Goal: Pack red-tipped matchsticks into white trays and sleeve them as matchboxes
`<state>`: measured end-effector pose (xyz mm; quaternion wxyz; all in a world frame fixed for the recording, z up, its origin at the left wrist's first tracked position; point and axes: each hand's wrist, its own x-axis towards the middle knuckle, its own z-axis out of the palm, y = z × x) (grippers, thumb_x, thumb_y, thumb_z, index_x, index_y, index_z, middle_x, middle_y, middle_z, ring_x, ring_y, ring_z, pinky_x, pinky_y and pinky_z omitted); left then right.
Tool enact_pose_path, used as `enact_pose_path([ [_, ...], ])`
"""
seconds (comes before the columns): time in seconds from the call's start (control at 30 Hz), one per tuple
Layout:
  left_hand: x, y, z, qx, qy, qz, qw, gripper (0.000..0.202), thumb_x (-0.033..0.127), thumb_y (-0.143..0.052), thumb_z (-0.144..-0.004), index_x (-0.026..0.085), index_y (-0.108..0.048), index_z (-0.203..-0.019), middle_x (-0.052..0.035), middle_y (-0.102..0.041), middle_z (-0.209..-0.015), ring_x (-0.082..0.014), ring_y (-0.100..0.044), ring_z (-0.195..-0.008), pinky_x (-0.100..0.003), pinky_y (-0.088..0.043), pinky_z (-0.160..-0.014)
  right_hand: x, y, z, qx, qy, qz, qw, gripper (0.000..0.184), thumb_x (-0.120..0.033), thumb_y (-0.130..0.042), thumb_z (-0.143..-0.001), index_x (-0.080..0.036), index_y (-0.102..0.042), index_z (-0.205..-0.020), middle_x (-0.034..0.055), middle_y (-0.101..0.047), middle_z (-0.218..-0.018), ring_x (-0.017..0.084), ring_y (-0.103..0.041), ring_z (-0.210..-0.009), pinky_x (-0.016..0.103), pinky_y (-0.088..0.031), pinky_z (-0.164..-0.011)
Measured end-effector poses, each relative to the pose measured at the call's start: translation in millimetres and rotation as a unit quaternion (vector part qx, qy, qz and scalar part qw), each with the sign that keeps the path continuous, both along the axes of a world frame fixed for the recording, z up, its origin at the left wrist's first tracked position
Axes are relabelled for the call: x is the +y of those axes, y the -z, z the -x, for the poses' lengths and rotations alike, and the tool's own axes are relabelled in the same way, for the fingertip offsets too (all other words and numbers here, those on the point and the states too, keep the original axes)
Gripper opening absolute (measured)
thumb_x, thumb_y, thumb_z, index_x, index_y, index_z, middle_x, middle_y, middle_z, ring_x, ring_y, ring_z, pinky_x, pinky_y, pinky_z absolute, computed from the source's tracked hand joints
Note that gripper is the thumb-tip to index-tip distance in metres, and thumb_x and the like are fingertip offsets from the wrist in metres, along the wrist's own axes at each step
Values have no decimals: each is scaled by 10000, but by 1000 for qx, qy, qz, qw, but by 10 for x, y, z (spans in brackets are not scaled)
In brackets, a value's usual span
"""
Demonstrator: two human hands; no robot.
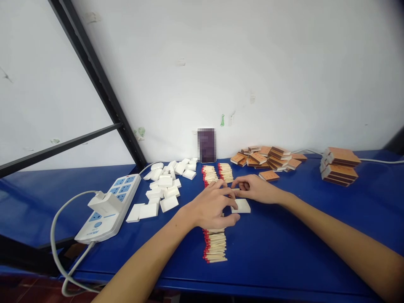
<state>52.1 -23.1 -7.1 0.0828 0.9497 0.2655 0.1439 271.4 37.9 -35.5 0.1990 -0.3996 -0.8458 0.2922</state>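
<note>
Well, your left hand [211, 207] is clamped on the small white cardboard tray [242, 206] mid-table; right hand [256, 189] curls just behind it, grip unclear; roughly midway, I'd guess; closed orange matchboxes [268, 158] piled up, empty white trays [164, 190] and red-tipped wooden matches [215, 247] remaining.

Both hands meet mid table [284, 235]. Left hand [211, 207] curled over a row of red-tipped matches [215, 246], fingers touching white inner tray [241, 205]. Right hand [254, 188] just behind tray. White trays pile [166, 185] left, power strip [109, 206] far left, brown matchbox sleeves [268, 158] right, stacked boxes [339, 166] far right.
</note>
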Motion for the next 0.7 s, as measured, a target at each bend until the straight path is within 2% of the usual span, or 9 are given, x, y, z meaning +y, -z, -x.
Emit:
enact_pose_path([
  [0.17,4,-47,46,-24,14,28,999,264,368,-557,-855,193,-736,-938,-80,-674,-1047,-252,-493,-1029,-400,-390,-947,-1,8,4,-11,-3,-14,1000,354,-520,-590,-836,-190,-697,-905,-43,-482,-595,113,-416,-551,247,-295,-520],
  [0.27,63,4,95,-114,-16,30,993,314,362,-468,-901,179,-714,-968,-104,-667,-1015,-233,-529,-964,-374,-404,-900,5,35,8,-13,-1,-30,999,337,-510,-578,-848,-192,-683,-893,-47,-471,-596,112,-413,-550,249,-292,-524],
  [0.3,100,46,114,-158,-44,33,986,360,360,-403,-931,170,-709,-938,-109,-667,-959,-221,-543,-915,-362,-409,-871,4,43,9,-15,0,-35,999,333,-508,-577,-850,-193,-679,-888,-49,-465,-594,112,-409,-546,251,-289,-523],
  [0.37,199,154,154,-257,-116,37,959,452,368,-320,-961,157,-682,-791,-93,-650,-809,-196,-558,-805,-332,-413,-804,0,49,12,-22,1,-42,999,319,-498,-578,-849,-195,-672,-884,-51,-458,-589,111,-403,-536,252,-281,-519],
  [0.43,314,269,195,-342,-187,53,919,464,392,-334,-952,154,-642,-700,-64,-615,-721,-169,-544,-708,-299,-409,-724,-9,45,16,-27,2,-49,998,311,-490,-583,-843,-195,-670,-887,-48,-460,-587,111,-399,-530,252,-273,-515],
  [0.57,500,411,248,-443,-277,98,847,451,389,-363,-915,165,-582,-590,9,-413,-517,-127,-416,-537,-267,-335,-573,-24,21,31,-34,3,-52,998,288,-474,-581,-843,-201,-666,-874,-42,-482,-592,113,-409,-536,249,-282,-522],
  [0.63,534,425,254,-460,-285,110,833,425,367,-377,-899,167,-567,-575,21,-376,-498,-119,-388,-518,-265,-318,-558,-25,15,38,-39,7,-48,998,269,-461,-585,-841,-203,-657,-871,-44,-491,-595,112,-414,-536,249,-287,-524],
  [0.7,529,417,250,-458,-280,105,837,403,352,-400,-888,163,-566,-574,23,-392,-505,-114,-388,-523,-261,-317,-563,-23,15,41,-42,10,-48,998,263,-458,-586,-842,-204,-649,-871,-48,-488,-594,112,-416,-533,250,-280,-520],
])
